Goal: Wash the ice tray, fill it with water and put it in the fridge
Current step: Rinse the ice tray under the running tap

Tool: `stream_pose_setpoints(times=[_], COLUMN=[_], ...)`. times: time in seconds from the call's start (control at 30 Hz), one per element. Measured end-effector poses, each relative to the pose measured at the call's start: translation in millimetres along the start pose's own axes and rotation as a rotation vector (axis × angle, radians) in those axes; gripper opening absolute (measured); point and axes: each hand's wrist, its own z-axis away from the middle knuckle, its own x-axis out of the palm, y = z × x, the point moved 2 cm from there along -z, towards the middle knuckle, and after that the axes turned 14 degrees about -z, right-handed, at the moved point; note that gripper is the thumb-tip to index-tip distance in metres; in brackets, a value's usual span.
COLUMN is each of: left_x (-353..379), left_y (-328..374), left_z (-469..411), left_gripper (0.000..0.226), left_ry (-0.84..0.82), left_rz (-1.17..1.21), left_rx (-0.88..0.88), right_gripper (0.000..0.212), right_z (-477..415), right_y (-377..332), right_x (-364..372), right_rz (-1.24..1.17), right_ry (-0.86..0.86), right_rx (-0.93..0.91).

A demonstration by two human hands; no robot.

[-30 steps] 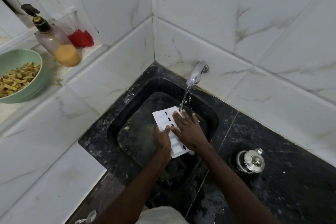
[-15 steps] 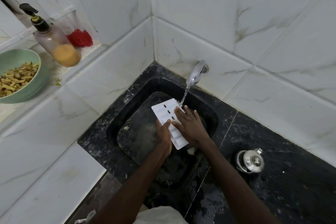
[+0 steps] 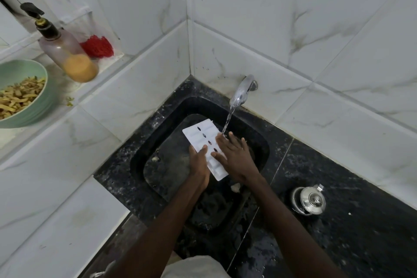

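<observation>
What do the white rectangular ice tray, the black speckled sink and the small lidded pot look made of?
White rectangular ice tray: probably matte plastic, plain white, moulded ridges. Black speckled sink: seemingly polished stone or composite, pale flecks, wet sheen. Small shiny lidded pot: likely stainless steel, mirror reflections.

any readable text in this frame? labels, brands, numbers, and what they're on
None readable.
pump bottle: no label in view.
ice tray: only dark oval marks, no print.
tap and steel pot: plain metal, no markings visible.
</observation>
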Motion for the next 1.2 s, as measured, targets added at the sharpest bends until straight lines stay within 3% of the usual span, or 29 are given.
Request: stream_pose_setpoints(times=[0.4, 0.53, 0.67, 1.07, 1.2], left_x=[-2.7, -3.5, 2.0, -4.4, -3.1], left_y=[8.5, 11.4, 12.0, 10.0, 9.9], left_z=[-3.9, -5.5, -2.4, -9.6, -9.4], left_gripper=[0.046, 0.044, 0.045, 0.046, 0.045], left_ry=[0.045, 0.078, 0.053, 0.116, 0.103], left_rz=[0.018, 0.027, 0.018, 0.022, -0.003], left_rx=[0.031, 0.016, 0.031, 0.009, 0.014], right_gripper=[0.077, 0.078, 0.076, 0.080, 0.077], right_z=[4.8, 11.5, 11.5, 27.1, 26.1], right_y=[3.0, -2.9, 2.1, 4.3, 11.7], right_x=[2.0, 7.3, 1.7, 17.2, 12.3], right_rz=[0.031, 0.066, -0.034, 0.010, -0.037], right_ry=[0.056, 0.012, 0.096, 0.067, 0.124], right_rx=[0.061, -0.086, 0.047, -0.029, 0.070])
